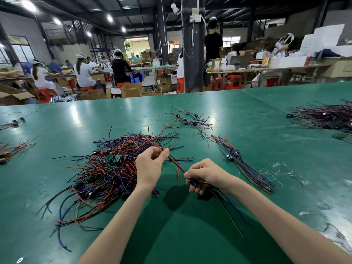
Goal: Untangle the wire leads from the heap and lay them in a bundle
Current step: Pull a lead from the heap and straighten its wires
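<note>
Your right hand (204, 175) curls round a small blue-capped wire lead (192, 181), its tails trailing toward you over the green tabletop (190, 241). Your left hand (149, 164) pinches that lead's red strand between thumb and forefinger, beside the tangled red, blue and black wire heap (106, 168). The laid-out bundle of red and blue leads (247, 168) lies to the right.
</note>
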Available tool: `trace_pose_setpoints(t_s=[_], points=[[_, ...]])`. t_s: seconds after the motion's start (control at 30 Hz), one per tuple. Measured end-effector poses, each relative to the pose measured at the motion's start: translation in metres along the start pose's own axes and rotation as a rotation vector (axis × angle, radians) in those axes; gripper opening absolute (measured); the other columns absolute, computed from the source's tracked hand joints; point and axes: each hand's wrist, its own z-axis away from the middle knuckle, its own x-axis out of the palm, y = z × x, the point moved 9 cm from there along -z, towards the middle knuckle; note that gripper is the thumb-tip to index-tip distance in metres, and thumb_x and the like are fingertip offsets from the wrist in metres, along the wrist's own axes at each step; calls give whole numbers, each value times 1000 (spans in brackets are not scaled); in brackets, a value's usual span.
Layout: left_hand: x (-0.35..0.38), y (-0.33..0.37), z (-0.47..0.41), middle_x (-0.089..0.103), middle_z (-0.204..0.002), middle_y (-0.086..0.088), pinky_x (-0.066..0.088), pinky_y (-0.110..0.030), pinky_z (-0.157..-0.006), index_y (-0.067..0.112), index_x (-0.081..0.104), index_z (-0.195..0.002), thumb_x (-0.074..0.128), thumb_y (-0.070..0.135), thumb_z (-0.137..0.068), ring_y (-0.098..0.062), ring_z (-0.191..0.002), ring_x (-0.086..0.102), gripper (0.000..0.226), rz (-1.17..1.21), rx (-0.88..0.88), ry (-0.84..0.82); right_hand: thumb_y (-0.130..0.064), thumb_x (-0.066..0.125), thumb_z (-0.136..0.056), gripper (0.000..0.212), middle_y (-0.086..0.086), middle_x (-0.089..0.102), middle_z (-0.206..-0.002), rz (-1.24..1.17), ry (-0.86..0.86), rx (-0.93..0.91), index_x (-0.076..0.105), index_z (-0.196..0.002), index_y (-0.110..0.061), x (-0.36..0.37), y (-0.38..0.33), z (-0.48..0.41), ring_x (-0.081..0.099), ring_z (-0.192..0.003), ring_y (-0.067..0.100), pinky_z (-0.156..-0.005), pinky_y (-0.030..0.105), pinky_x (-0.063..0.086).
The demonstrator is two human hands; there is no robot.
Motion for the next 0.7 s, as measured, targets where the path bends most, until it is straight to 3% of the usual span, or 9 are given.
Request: trace_pose_setpoints(t_s=[0.13, 0.27, 0.4, 0.47, 0.53, 0.6, 0.7], points=[[6, -20, 2, 56, -58, 7, 44, -25, -61, 14, 69, -72, 72, 16, -83, -10, -58, 45, 12, 226, -225, -27, -12, 57, -91, 27, 9, 65, -56, 5, -9, -4, 64, -66, -7, 2, 2, -2, 54, -41, 14, -41, 20, 46], [11, -28, 4, 58, -60, 10, 42, -17, -57, 13, 70, -72, 70, 10, -84, -6, -58, 45, 12, 351, -320, -48, -13, 58, -90, 26, 10, 66, -57, 4, -18, -3, 66, -65, -8, 1, 5, -3, 54, -41, 15, -41, 20, 47], [4, 1, 2, 61, -59, 13, 42, -13, -59, 16, 68, -73, 71, 15, -84, 1, -54, 50, 11, -36, 27, -64, -12, 57, -90, 27, 9, 65, -56, 29, -29, 5, 65, -64, -8, 3, 8, -3, 54, -41, 15, -41, 20, 46], [2, 21, 5, 63, -66, 7, 45, -18, -63, 13, 70, -78, 72, 17, -84, -4, -61, 55, 7, -274, 250, -25, -12, 56, -90, 26, 10, 66, -56, 28, -30, 10, 64, -65, -7, 3, 9, -4, 54, -40, 15, -41, 20, 46], [-1, 31, 7, 64, -70, 4, 46, -22, -66, 12, 71, -82, 72, 18, -84, -10, -66, 57, 7, -363, 351, 21, -12, 56, -91, 26, 10, 66, -56, 23, -36, 10, 64, -67, -6, 3, 9, -4, 54, -40, 15, -41, 20, 47], [-11, 29, 2, 65, -70, 9, 47, -14, -66, 14, 71, -82, 73, 20, -83, -2, -65, 59, 6, -266, 283, 72, -13, 56, -91, 25, 9, 66, -56, 23, -40, 7, 64, -68, -5, 3, 8, -3, 55, -41, 14, -41, 20, 47], [-18, 4, -6, 64, -62, 13, 45, -11, -61, 18, 68, -72, 74, 22, -81, 2, -56, 56, 12, -29, 9, 83, -13, 56, -92, 25, 8, 66, -56, 20, -45, 3, 64, -69, -6, 3, 7, -3, 55, -41, 14, -41, 20, 47]])
